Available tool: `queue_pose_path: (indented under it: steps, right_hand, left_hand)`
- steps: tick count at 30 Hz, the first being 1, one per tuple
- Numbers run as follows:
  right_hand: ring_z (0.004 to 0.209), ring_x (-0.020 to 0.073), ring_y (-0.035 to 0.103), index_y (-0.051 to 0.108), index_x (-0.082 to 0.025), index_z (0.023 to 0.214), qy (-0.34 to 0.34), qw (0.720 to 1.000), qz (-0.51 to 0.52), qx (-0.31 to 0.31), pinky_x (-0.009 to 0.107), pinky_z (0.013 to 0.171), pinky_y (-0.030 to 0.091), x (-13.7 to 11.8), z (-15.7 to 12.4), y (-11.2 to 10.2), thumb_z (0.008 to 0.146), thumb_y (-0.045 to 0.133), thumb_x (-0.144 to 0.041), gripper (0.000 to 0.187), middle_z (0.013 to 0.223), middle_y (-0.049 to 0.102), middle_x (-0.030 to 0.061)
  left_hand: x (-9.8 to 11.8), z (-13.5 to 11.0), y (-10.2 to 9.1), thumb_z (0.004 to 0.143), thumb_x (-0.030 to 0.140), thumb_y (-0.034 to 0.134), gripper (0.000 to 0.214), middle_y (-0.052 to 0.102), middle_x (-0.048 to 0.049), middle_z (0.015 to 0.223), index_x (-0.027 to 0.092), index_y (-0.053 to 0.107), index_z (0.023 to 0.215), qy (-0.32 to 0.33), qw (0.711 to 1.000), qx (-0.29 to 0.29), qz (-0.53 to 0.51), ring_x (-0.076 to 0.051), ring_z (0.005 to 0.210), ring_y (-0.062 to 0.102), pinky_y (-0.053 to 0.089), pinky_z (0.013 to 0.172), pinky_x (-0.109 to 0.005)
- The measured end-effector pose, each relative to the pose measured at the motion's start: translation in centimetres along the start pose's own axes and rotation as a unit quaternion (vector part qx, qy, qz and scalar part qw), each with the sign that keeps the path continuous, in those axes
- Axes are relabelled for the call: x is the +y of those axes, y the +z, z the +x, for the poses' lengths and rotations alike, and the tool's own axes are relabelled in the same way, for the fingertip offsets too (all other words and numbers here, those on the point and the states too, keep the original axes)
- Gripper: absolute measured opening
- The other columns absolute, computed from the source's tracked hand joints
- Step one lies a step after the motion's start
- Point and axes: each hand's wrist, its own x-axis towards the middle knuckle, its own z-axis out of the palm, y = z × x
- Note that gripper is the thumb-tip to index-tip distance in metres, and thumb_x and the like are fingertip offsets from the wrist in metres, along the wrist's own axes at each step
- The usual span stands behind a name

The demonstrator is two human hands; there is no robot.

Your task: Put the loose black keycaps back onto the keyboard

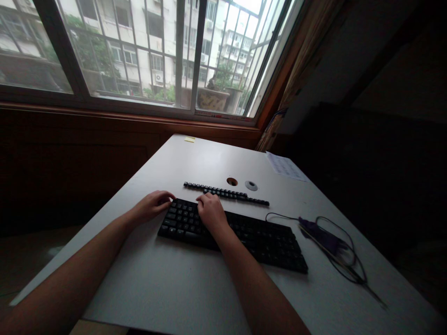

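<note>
A black keyboard lies at a slant on the white table. At its far left corner is my left hand, with thumb and index finger closed against the keyboard's edge. My right hand reaches over the keyboard's far edge, left of its middle. The fingers there are bent and closed; whatever lies under the fingertips is hidden. Just beyond the keyboard, black keycaps are lined up in rows. The right forearm covers part of the keys.
The white table has a cable hole with its grey cover alongside. At right lie a dark purple pouch and a looped cable. Printed paper and a yellow sticky note lie farther back, before a barred window.
</note>
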Motion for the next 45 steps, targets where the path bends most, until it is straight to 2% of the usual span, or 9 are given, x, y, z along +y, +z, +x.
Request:
queue_pose_path:
  steps: [17,31,45]
  right_hand:
    - [0.094,0.0206,0.059,0.071,-0.019,0.096,-0.03,0.991,0.124,0.03,0.035,0.092,0.048,0.7,0.26,-0.12,0.075,0.056,-0.005,0.03,0.096,0.064,0.0059]
    - [0.089,0.0194,0.06,0.071,-0.021,0.095,-0.017,0.99,0.138,0.035,0.035,0.088,0.048,0.99,0.42,0.05,0.078,0.056,-0.005,0.028,0.096,0.064,0.0047]
    - [0.092,0.0199,0.058,0.07,-0.02,0.096,-0.007,0.992,0.119,0.027,0.035,0.092,0.046,0.9,0.46,0.05,0.079,0.055,-0.006,0.027,0.096,0.065,0.0053]
  left_hand:
    - [-0.23,-0.03,0.07,0.091,0.032,0.055,0.025,0.069,-0.0048,0.092,0.02,0.068,0.108,0.0,1.0,0.004,0.003,-0.02,0.082,0.064,0.048,0.073,-0.03]
    - [-0.28,-0.08,0.07,0.091,0.031,0.055,0.024,0.068,-0.0044,0.092,0.021,0.067,0.109,-0.003,1.0,0.001,-0.008,-0.02,0.084,0.064,0.049,0.074,-0.03]
    - [-0.21,-0.07,0.06,0.091,0.031,0.055,0.025,0.069,-0.0048,0.092,0.02,0.068,0.109,-0.004,1.0,0.004,-0.001,-0.019,0.082,0.063,0.049,0.073,-0.03]
